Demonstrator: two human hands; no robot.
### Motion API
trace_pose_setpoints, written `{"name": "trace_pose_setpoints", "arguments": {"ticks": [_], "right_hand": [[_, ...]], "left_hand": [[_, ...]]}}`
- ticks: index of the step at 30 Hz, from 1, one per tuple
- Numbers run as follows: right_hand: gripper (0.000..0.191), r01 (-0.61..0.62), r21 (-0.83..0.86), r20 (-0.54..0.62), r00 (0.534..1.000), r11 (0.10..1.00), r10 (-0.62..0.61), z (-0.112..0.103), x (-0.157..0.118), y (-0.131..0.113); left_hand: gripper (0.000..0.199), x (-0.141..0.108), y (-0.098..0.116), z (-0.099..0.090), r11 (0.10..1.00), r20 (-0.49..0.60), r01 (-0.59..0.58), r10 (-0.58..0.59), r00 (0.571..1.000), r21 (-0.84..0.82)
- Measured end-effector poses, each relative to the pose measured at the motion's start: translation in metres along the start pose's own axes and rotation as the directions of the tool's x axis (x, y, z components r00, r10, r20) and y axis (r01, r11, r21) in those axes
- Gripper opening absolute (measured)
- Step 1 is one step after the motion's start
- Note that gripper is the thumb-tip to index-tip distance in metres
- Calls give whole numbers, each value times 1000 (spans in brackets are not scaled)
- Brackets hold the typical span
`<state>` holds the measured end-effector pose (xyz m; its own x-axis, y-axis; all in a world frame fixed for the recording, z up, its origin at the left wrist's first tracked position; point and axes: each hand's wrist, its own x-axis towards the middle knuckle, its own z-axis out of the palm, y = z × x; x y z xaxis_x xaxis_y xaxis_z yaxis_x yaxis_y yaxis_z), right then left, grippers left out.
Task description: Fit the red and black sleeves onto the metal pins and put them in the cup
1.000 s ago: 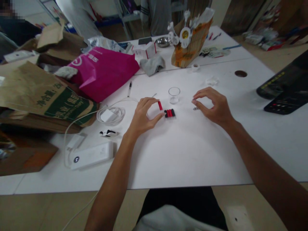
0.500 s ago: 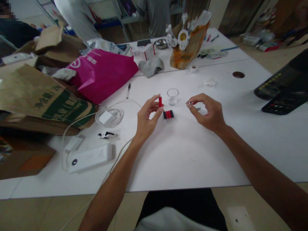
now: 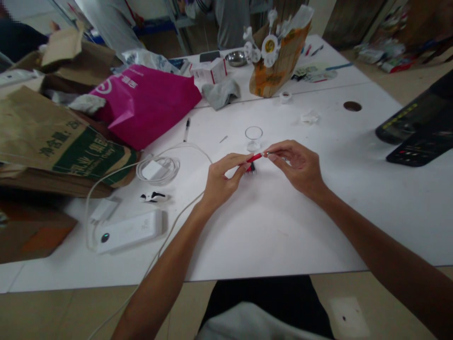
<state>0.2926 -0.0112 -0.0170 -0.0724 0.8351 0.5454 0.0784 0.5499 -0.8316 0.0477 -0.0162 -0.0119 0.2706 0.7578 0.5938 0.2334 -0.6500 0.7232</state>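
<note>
Between finger and thumb my left hand pinches a red stick-like piece, which lies sideways and points right. My right hand is closed on a small metal piece at the red piece's right end; they appear to touch. Just under the fingers, a few red and black pieces stand on the white table, partly hidden by my left hand. A clear round cup is right behind the joined fingertips.
White cable, a power bank and a pink bag are at left. Behind stands an orange-brown paper bag. A black bottle and phone are at right. People's legs show beyond the table.
My hands have come together above the small pieces. The red piece has tipped from upright to sideways, its end now meeting the metal piece in my right hand.
</note>
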Motion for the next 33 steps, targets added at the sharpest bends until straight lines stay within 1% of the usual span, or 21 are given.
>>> {"name": "trace_pose_setpoints", "arguments": {"ticks": [7,14,21,26,33], "right_hand": [[14,-6,-20,22,1000,1000,7,0,-3,1],[13,4,-42,43,999,999,-2,-1,-3,5],[13,-12,-40,45,999,999,13,0,-4,6],[16,-27,-44,53,998,999,30,0,-4,6],[17,-48,-43,53,997,998,50,0,-5,3]], "left_hand": [[26,-1,0,2,999,3,-36,36,999,-11],[25,1,0,2,999,1,-50,50,999,-21],[26,0,0,4,999,-3,-47,47,999,-8],[26,0,0,3,998,0,-65,65,998,-9],[25,-1,-1,3,1000,0,-28,28,1000,13]]}}
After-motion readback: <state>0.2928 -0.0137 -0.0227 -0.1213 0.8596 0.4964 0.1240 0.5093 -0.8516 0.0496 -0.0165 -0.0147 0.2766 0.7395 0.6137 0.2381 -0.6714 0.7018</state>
